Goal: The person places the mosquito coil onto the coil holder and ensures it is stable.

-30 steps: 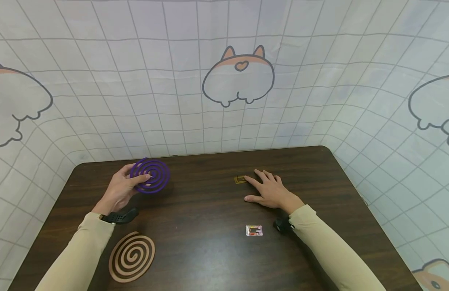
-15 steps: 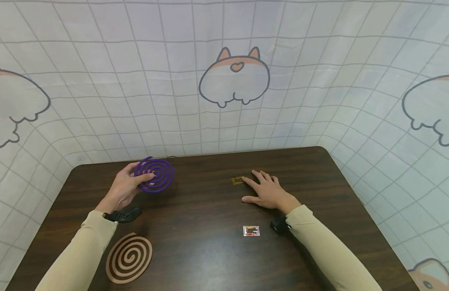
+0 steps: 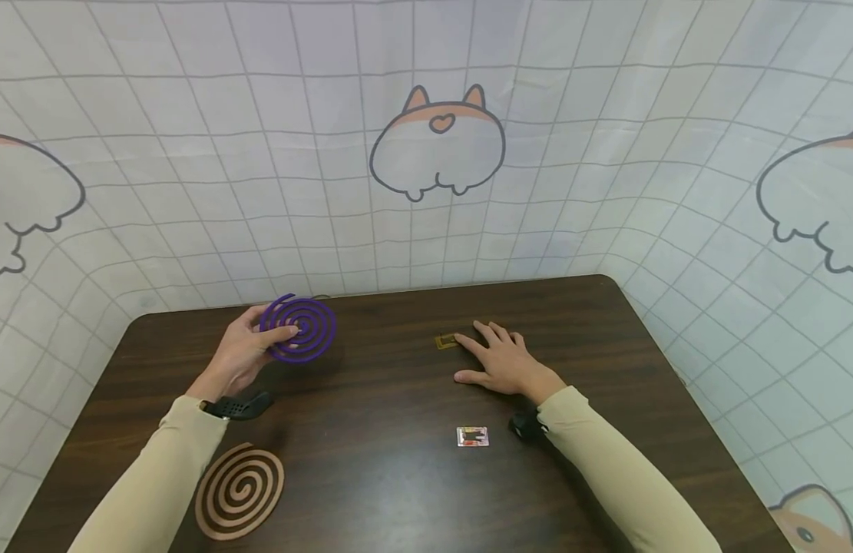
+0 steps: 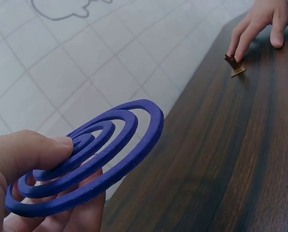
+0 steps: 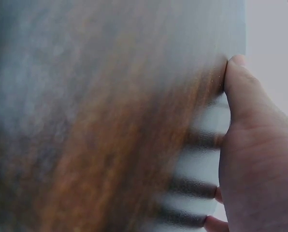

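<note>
Left hand (image 3: 239, 352) pinches purple spiral (image 3: 309, 329) above dark wood-grain table (image 3: 385, 399); right hand (image 3: 505, 365) ungripped, fingers spread, index touching small gold-coloured piece (image 3: 441, 342)

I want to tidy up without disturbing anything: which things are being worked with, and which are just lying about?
Seemingly in use:
purple spiral, held in the left hand
gold piece, at the right hand's fingertips

Just lying on the table:
tan spiral
small card
</note>
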The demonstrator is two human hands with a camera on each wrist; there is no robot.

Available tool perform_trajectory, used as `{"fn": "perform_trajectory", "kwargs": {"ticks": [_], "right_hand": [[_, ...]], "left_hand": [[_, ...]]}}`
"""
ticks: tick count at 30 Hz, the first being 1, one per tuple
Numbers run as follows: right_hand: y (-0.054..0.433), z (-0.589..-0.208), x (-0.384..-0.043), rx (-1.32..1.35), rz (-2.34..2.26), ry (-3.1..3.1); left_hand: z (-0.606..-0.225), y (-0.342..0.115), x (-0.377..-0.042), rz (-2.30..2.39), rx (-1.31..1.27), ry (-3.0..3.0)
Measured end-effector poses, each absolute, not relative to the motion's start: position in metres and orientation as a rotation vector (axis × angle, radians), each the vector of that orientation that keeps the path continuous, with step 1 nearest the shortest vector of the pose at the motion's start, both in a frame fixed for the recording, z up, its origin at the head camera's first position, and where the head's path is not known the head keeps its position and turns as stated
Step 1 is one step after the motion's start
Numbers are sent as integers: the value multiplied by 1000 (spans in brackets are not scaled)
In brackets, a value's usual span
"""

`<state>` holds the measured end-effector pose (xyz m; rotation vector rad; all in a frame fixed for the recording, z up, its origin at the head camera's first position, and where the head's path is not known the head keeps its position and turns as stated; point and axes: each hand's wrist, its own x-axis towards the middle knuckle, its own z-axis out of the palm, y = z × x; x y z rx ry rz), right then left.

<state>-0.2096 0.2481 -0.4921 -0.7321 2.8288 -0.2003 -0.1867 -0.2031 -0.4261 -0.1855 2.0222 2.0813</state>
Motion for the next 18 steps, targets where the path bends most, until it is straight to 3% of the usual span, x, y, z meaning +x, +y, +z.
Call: {"fn": "perform_trajectory", "kwargs": {"ticks": [18], "right_hand": [[246,-495,-215,-713,-216,2839]], "left_hand": [[-430,-176,-210,2115,-153,1948]]}}
